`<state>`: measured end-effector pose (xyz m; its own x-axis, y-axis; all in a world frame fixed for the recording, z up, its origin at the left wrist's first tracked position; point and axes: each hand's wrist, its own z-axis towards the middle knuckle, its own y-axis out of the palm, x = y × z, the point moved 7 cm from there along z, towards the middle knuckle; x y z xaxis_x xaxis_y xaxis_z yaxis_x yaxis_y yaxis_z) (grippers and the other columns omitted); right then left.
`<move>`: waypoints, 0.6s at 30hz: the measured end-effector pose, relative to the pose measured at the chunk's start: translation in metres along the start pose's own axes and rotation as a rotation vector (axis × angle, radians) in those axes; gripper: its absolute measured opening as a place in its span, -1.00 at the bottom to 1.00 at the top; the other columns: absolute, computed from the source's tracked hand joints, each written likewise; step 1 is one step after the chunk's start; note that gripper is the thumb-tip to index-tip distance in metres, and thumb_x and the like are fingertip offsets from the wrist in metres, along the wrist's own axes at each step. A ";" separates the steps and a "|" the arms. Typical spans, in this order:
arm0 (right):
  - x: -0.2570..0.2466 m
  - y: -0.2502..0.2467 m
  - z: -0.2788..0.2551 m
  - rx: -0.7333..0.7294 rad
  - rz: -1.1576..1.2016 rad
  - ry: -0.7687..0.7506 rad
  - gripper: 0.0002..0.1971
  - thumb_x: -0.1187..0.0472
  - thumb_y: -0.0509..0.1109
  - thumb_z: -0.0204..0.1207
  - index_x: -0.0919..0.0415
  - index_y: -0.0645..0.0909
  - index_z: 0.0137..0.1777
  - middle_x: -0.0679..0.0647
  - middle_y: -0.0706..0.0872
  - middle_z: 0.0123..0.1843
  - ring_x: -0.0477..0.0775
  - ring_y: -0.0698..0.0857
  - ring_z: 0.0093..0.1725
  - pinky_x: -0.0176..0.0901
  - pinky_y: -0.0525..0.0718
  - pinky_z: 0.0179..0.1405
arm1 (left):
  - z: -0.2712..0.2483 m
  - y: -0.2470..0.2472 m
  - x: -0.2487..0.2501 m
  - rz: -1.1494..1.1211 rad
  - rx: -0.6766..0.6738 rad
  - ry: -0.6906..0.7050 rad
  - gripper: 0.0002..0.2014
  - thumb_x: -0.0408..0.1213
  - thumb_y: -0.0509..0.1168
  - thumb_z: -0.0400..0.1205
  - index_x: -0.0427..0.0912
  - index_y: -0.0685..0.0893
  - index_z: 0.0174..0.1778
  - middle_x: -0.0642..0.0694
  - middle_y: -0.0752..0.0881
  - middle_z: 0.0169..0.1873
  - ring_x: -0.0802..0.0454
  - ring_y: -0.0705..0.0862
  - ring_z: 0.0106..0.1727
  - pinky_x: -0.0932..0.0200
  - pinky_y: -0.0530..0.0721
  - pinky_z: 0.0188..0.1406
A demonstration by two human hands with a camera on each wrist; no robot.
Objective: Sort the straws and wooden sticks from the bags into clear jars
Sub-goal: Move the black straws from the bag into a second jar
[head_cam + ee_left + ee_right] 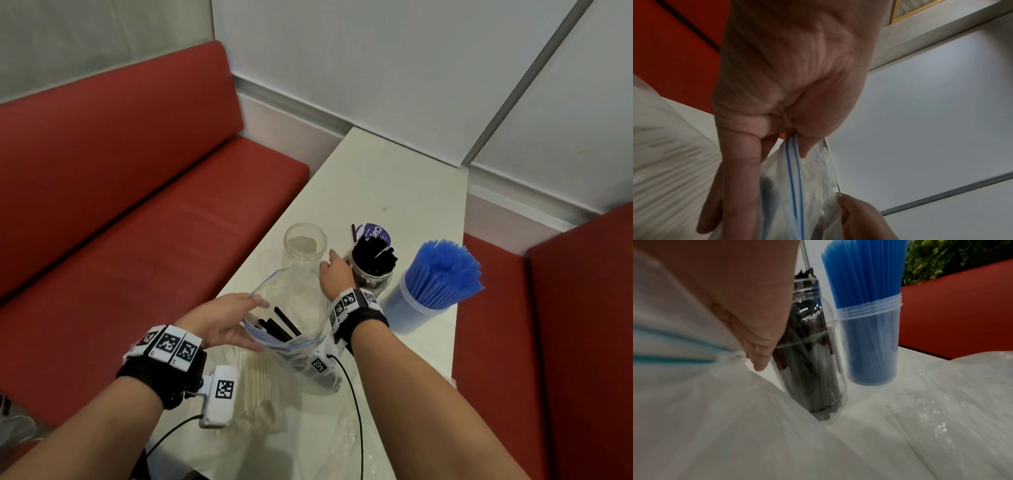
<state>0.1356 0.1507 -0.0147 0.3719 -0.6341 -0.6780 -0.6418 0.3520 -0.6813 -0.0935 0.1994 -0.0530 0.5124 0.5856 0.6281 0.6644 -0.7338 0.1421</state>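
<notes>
A clear zip bag with a blue seal stands open at the table's middle, with a few black straws inside. My left hand pinches the seal's near side between thumb and finger. On the far side my right hand holds the bag's rim, its fingers curled at the seal's end. Behind the bag stands an empty clear jar. To its right are a jar of black straws and a jar of blue straws. A bag of wooden sticks lies under my left wrist.
A purple lid and one loose black straw lie behind the black-straw jar. Crumpled clear plastic covers the near table. Red bench seats flank the narrow white table, which ends at the wall.
</notes>
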 end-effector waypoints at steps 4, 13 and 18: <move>0.012 0.013 0.018 -0.005 0.069 0.065 -0.59 0.30 0.06 0.78 0.41 0.35 0.57 0.46 0.59 0.41 0.41 0.60 0.37 0.03 0.55 0.23 | 0.003 -0.004 0.005 0.014 0.015 0.021 -0.70 -0.05 0.18 0.77 -0.16 0.67 0.23 -0.39 0.51 0.25 -0.41 0.81 -0.04 -0.16 0.80 -0.24; 0.038 0.035 0.057 0.067 0.328 0.206 -0.49 0.19 0.04 0.83 0.34 0.15 0.73 0.34 0.33 0.69 0.30 0.32 0.67 0.05 0.25 0.61 | 0.013 -0.012 0.006 0.024 0.016 0.053 -0.68 -0.01 0.17 0.77 -0.12 0.71 0.22 -0.35 0.57 0.25 -0.34 0.76 0.08 -0.14 0.80 -0.23; 0.049 0.046 0.074 0.035 0.091 0.261 -0.52 0.35 0.13 0.73 0.41 0.26 0.63 0.41 0.46 0.54 0.30 0.53 0.45 0.03 0.48 0.42 | 0.024 -0.021 0.005 0.017 0.018 0.047 -0.69 0.02 0.21 0.74 -0.05 0.77 0.15 -0.35 0.60 0.27 -0.47 0.71 0.11 -0.20 0.80 -0.17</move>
<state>0.1747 0.1867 -0.0997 0.1255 -0.7531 -0.6458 -0.6392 0.4365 -0.6332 -0.0917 0.2258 -0.0714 0.4977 0.5558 0.6659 0.6655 -0.7370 0.1177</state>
